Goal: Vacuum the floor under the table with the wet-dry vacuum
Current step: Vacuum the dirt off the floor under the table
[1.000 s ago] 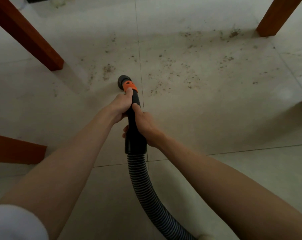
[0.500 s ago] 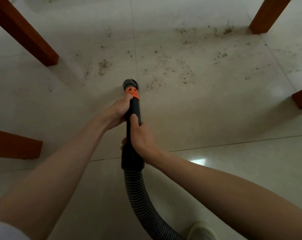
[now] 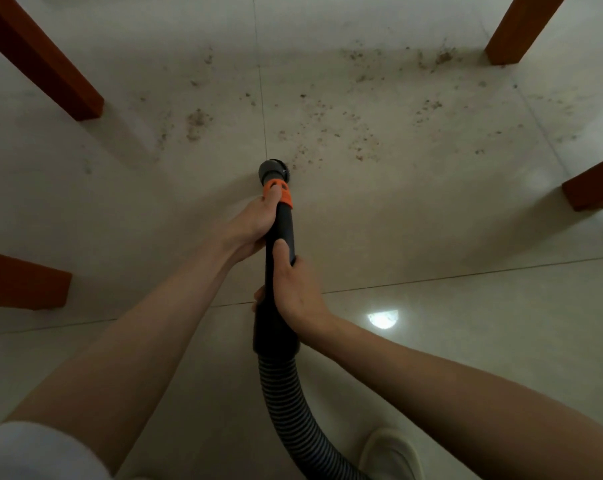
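**The dirt lies just ahead and to the right of the nozzle**

I hold the black vacuum wand (image 3: 280, 237) with both hands. My left hand (image 3: 249, 225) is wrapped tight around it high up, near the orange ring (image 3: 278, 192). My right hand (image 3: 298, 289) is wrapped tight around it lower down, closer to me. So my left hand is the one nearer the tip.

The wand points straight away from me, toward the space under the desk. Its round nozzle (image 3: 273, 169) is down by the floor (image 3: 431, 220), right by a tile line. I cannot tell if it touches the tile.

The crumbs (image 3: 331, 129) start just past the nozzle and spread away from me and to my right. A smaller clump (image 3: 196, 121) sits ahead and to my left. More bits lie far off near the back right desk leg (image 3: 521, 29).

The ribbed hose (image 3: 289, 403) trails back behind my hands, past my shoe (image 3: 390, 452).

I think the next push should go forward and a little right, along the way the wand already points. Most of the dirt is not picked up yet.
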